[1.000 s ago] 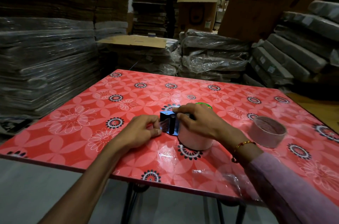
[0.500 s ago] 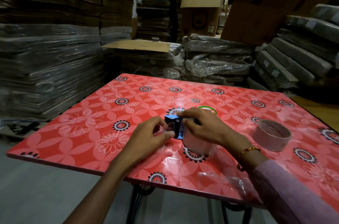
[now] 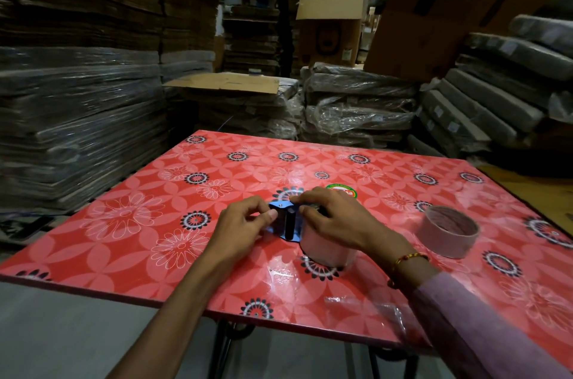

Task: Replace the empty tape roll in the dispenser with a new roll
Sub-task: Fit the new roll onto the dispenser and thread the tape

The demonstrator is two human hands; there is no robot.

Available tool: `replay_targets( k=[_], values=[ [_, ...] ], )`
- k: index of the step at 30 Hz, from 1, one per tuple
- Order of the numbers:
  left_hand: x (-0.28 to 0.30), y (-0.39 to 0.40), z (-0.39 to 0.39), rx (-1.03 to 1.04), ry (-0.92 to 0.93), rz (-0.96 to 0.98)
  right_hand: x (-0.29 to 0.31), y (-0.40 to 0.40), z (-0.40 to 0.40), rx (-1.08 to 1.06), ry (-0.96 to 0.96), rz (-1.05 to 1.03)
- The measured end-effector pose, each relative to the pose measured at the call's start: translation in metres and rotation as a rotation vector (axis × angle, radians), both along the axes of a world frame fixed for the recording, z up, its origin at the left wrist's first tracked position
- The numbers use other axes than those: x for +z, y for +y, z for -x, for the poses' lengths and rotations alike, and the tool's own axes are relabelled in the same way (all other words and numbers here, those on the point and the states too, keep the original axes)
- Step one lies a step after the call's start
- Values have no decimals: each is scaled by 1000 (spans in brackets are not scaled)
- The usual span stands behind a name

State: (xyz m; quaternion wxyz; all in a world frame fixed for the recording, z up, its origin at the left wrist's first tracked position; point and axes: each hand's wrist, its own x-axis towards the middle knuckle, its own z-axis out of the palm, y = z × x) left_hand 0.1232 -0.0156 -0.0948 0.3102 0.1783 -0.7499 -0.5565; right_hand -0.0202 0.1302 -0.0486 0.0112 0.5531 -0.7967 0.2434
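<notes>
Head view: the right hand clamps the blue dispenser and new roll mid-bench. The left hand pinches at its front, probably the tape end; thin film could slip, restick or wrinkle.

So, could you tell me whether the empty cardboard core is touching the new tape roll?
Apart. The head view shows bare table between the empty core and new roll.

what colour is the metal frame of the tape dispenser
Blue, with a black roller; the head view shows the dispenser frame between both hands.
</notes>
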Motion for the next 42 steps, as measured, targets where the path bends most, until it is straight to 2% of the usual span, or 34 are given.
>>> replay_targets(
  k=[6,13,18,21,25,34,42],
  values=[
    [7,-16,-10,-203,-9,-35,3,1,-1,-13,-15,-11],
    [1,-3,-16,-181,-28,111,3,2,-3,-17,-20,-15],
    [0,5,-18,-35,-116,434,3,1,-3,-6,-28,-24],
    [-2,1,-17,-11,-128,320,4,5,-4,9,-25,-41],
    [-4,-14,-16,-140,-96,170,4,6,-2,26,-42,-58],
    [9,-38,-13,-362,-167,112,4,9,3,51,-53,-75],
    [11,-49,-10,-459,-179,47,10,12,0,74,-59,-93]
  ],
)
